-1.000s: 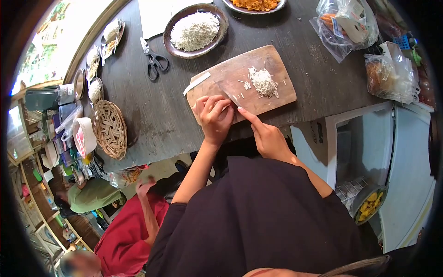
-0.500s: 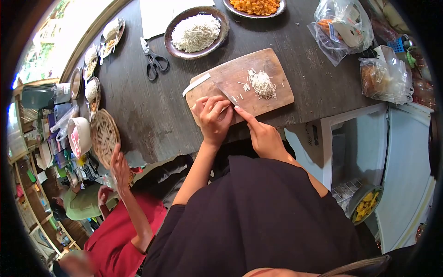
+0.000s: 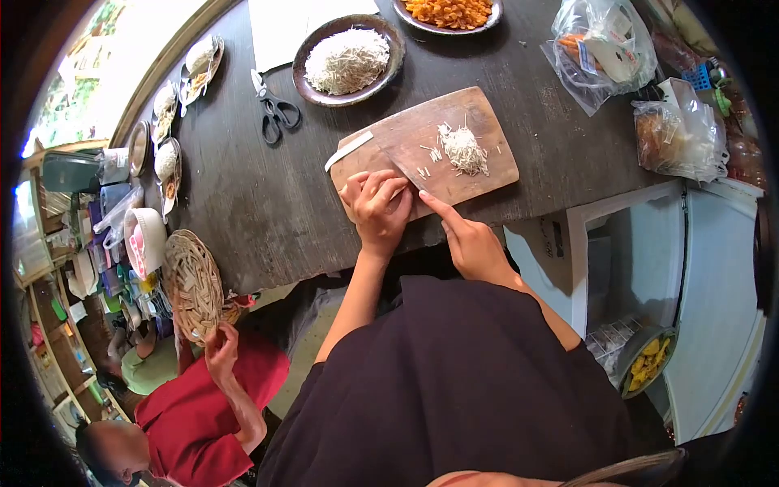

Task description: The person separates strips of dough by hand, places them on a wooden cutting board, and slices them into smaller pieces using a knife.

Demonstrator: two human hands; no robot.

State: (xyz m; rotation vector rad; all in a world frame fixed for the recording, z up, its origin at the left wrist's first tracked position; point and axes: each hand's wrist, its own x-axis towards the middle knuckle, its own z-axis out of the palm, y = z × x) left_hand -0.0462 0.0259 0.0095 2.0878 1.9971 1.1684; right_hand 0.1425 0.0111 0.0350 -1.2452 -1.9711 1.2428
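My right hand (image 3: 477, 247) grips a knife (image 3: 399, 162), its index finger stretched along the blade's spine. The handle is hidden in the hand. The blade lies over a wooden cutting board (image 3: 487, 183). My left hand (image 3: 378, 209) rests on the board beside the blade with its fingers curled; whatever is under them is hidden. A long pale strip (image 3: 350, 150) lies along the board's left edge. Right of the blade is a small heap of fine whitish shreds (image 3: 462, 151), with a few loose bits near it.
Behind the board stand a bowl of white shreds (image 3: 349, 61), a bowl of orange pieces (image 3: 450, 12) and scissors (image 3: 274, 109). Plastic bags (image 3: 604, 49) lie at right. At left, a person in a red shirt (image 3: 195, 406) reaches to a woven basket (image 3: 193, 284). An opened cooler (image 3: 576, 243) is below right.
The person in red has drawn back lower left, and the woven basket has shifted and tilted toward them. My hands and the knife stay almost in place.
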